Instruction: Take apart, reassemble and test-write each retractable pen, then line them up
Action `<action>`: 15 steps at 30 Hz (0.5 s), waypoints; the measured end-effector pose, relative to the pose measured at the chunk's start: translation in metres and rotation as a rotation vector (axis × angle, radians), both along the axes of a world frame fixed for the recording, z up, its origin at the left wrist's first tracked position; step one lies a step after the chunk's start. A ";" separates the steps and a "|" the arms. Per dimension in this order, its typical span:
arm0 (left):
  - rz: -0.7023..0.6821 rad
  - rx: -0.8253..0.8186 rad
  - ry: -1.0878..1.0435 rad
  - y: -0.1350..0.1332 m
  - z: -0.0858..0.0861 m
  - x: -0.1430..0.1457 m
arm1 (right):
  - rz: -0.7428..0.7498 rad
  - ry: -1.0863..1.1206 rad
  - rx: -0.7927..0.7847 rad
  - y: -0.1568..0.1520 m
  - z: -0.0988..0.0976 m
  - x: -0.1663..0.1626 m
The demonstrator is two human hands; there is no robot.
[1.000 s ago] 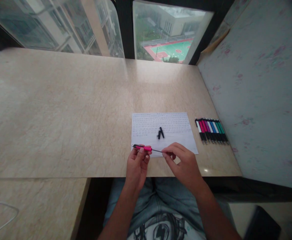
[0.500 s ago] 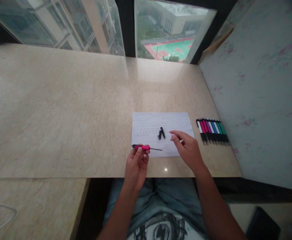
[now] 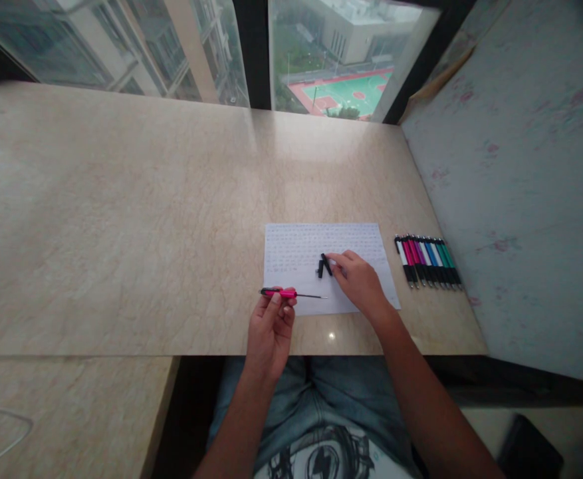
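My left hand [image 3: 271,326] is closed around a pink pen barrel [image 3: 286,293] with a black clip end. From the barrel's right end a thin dark refill [image 3: 311,296] sticks out over the paper. My right hand [image 3: 358,279] is at two small black pen parts, thumb and forefinger apart. Its fingertips are right beside the longer black piece [image 3: 327,265]; whether they touch it I cannot tell. Just left of that lies the shorter black piece [image 3: 320,269]. Both rest on a sheet of paper [image 3: 291,249] with handwritten lines.
A row of several pens [image 3: 428,261] in white, pink, purple, blue and green lies right of the paper, near the floral wall [image 3: 520,199]. The stone desktop [image 3: 121,219] runs back to the window. A white cable [image 3: 6,412] lies at lower left.
My right hand has moved left and slightly up to the black pen parts. My left hand, still holding the pen barrel, has shifted slightly left.
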State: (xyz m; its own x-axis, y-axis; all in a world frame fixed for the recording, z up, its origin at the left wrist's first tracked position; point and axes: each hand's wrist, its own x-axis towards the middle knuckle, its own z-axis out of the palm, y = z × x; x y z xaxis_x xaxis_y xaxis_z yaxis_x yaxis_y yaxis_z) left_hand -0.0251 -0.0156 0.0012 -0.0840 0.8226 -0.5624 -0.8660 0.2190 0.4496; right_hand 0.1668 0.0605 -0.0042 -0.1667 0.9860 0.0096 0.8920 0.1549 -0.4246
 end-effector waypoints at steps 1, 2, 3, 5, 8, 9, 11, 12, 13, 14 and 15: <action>-0.002 0.001 0.000 0.000 0.000 0.000 | -0.004 0.009 0.005 0.001 0.000 0.000; -0.003 0.002 0.001 0.000 0.000 0.000 | -0.011 0.023 0.013 0.001 -0.001 0.000; -0.002 0.003 0.003 0.000 0.000 0.000 | -0.019 0.043 0.025 0.002 -0.002 0.000; 0.002 0.001 0.009 0.000 0.001 0.000 | -0.039 0.095 0.053 0.002 -0.002 0.001; 0.014 -0.007 0.014 0.000 0.002 0.000 | -0.091 0.244 0.066 -0.006 0.002 0.002; 0.017 -0.010 0.012 0.000 0.003 0.000 | -0.124 0.340 0.053 -0.012 0.004 0.002; 0.022 -0.017 0.003 0.000 0.004 0.001 | -0.213 0.585 0.002 -0.026 0.012 0.000; 0.023 -0.019 0.000 0.000 0.005 0.001 | -0.253 0.710 -0.031 -0.034 0.016 -0.001; 0.024 -0.020 -0.002 0.000 0.005 0.002 | -0.281 0.802 -0.059 -0.041 0.021 -0.003; 0.026 -0.019 -0.001 0.000 0.005 0.002 | -0.300 0.866 -0.081 -0.048 0.026 -0.006; 0.028 -0.019 0.001 0.000 0.005 0.003 | -0.311 0.912 -0.092 -0.053 0.030 -0.008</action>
